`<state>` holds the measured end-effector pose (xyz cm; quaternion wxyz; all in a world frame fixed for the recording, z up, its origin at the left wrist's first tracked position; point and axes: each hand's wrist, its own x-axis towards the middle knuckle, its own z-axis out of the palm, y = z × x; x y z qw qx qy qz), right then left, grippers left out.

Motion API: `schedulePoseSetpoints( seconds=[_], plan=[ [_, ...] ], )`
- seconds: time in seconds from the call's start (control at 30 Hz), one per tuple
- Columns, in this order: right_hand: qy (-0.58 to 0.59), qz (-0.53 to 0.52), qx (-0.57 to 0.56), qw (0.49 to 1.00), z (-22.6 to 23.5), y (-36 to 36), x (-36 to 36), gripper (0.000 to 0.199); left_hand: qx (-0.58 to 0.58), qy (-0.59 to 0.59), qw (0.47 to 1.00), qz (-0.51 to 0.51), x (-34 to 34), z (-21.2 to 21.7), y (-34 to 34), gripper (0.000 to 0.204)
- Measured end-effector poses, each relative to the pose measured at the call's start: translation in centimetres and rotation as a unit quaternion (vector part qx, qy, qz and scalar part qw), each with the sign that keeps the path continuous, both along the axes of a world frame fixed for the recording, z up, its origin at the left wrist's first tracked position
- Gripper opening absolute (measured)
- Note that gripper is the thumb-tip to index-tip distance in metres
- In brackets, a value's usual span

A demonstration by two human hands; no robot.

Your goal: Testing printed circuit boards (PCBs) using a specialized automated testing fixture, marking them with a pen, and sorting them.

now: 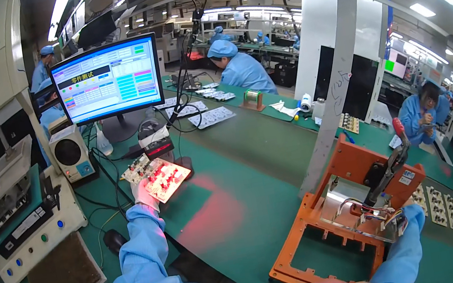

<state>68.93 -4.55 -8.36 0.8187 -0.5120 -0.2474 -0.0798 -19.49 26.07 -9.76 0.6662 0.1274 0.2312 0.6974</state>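
While the head view looks down over a green bench (pixel 253 155), the left hand (pixel 144 195), gloved in white, is closed on the near edge of a small circuit board (pixel 157 177) and holds it up under red light, just below a scanner head (pixel 157 144) on its stand in front of the monitor (pixel 107 81); the board is tilted, clear of the bench; this looks like the scanning or checking step. Far right, the right hand (pixel 401 223) rests at the edge of an orange test fixture (pixel 342 212), its lid raised on a red-knobbed lever (pixel 399 129); whether those fingers grasp anything I cannot tell, since the sleeve and wiring hide them. Next, I judge, the board needs steady carrying across and level seating in the fixture's bed.
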Motion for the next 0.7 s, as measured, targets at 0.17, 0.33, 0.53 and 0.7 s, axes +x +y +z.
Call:
schedulePoseSetpoints(
  seconds=[0.17,0.33,0.53,0.7],
  plan=[
    [-0.003,0.014,-0.020,1.000,1.5,1.0,-6.6,0.036,0.011,0.021,1.000,-0.004,-0.8,0.1,-2.9,0.041],
    [-0.016,0.007,-0.132,0.991,4.7,-5.6,-11.2,0.037,0.028,0.111,0.993,-0.038,-2.6,-1.4,-1.9,0.041],
    [-0.050,0.029,-0.301,0.952,11.0,-11.6,-19.0,0.038,0.053,0.058,0.990,-0.120,-1.8,0.5,-2.1,0.039],
    [-0.344,-0.206,-0.521,0.754,19.0,-14.2,-15.6,0.040,0.034,0.192,0.981,0.017,-1.3,0.7,-1.7,0.031]
  ],
)
